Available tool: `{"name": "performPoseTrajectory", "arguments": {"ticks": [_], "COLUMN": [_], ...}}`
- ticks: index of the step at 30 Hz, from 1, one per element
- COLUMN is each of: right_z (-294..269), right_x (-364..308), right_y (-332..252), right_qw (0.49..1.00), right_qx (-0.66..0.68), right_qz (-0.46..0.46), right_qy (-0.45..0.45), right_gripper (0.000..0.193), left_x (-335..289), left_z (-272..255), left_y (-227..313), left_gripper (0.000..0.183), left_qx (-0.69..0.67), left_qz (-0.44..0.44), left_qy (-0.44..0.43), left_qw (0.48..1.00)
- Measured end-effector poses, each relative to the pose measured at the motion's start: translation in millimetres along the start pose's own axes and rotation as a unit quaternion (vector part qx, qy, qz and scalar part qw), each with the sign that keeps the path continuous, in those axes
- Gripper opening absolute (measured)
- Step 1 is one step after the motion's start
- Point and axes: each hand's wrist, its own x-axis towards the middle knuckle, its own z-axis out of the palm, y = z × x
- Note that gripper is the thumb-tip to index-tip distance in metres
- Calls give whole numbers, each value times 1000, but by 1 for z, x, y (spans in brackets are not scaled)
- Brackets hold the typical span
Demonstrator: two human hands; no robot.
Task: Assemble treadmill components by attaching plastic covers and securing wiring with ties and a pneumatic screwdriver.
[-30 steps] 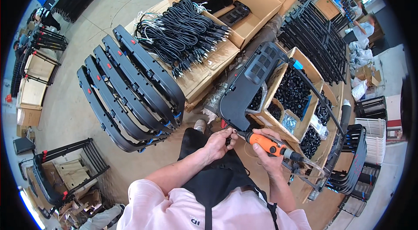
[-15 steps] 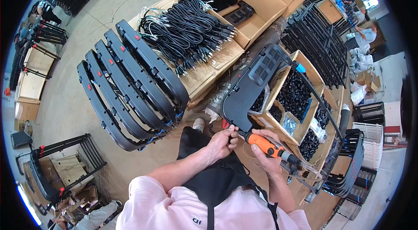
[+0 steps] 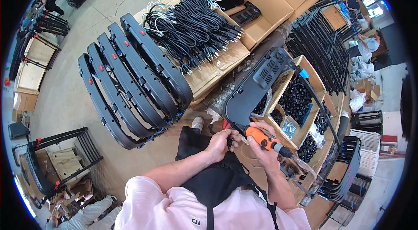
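Note:
My right hand (image 3: pixel 264 150) grips an orange and black power screwdriver (image 3: pixel 261 137), whose hose end points to the lower right. Its tip end is close to the lower end of a curved black plastic frame piece (image 3: pixel 241 103) with a vented, raised panel. My left hand (image 3: pixel 221 146) is beside that tip, its fingers curled around small black parts (image 3: pixel 230 142); their exact kind is too small to make out. Thumb and forefinger meet near the driver's tip, and whether they pinch a single part there cannot be told.
Several similar curved black frames (image 3: pixel 138 84) stand in a row at left. Bundled black cables (image 3: pixel 193 29) lie on cardboard beside an open carton (image 3: pixel 278 1). A divided wooden bin (image 3: pixel 285 72) of small black parts is at right. Black metal racks (image 3: pixel 320 49) stand behind it.
The screwdriver and my right hand have shifted slightly up and left. My left fingers have loosened somewhat, showing more of the dark parts in them. The whole view has shifted a little.

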Motion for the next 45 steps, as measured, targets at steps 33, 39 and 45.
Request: {"name": "performPoseTrajectory", "arguments": {"ticks": [33,39,45], "right_z": [6,-7,-14], "right_x": [29,32,42], "right_y": [-7,-15,-15], "right_qw": [998,996,997], "right_qx": [-29,83,81], "right_qz": [-17,-13,-8], "right_qy": [-56,-36,-7], "right_gripper": [42,51,51], "left_x": [7,23,42], "left_z": [-12,5,11], "left_y": [19,38,49], "left_gripper": [26,26,26], "left_qx": [-40,-147,-192], "left_qz": [-4,-18,-60], "left_qy": [30,-27,-102], "left_qw": [999,989,974]}}
